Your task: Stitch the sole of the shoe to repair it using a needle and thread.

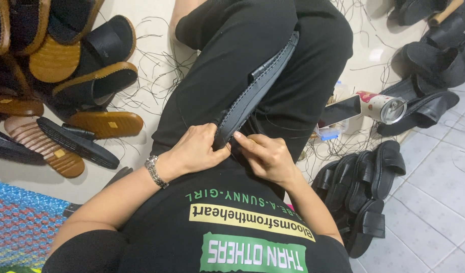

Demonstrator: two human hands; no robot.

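**Both hands pinch the heel end of a black sandal on the lap**

At the far left a heap of tan-soled leather sandals (65, 76) crowds the floor, with a woven blue and red mat (20, 222) below it. A strip of pale floor littered with loose black threads (151, 65) lies between that heap and the person's black-trousered leg (227, 65).

The left hand (194, 149), a silver metal bracelet (155, 172) on its wrist, has its fingers pressed together and curled around the near end of the long black leather sandal with a ridged sole edge (258, 86). This sandal lies slantwise along the thigh, sole edge up, its far end pointing up and right. The right hand (268, 156) meets it just beside the left, thumb and forefinger pinching the same end; the two hands almost touch.

Right of the leg, a dark smartphone (340, 111) leans beside a red and white cylindrical can (381, 106). Near the right forearm stands a pile of finished black strap sandals (364, 192), and more black sandals (434, 60) lie at upper right. Grey floor tiles (434, 202) stretch bare towards the lower right corner.
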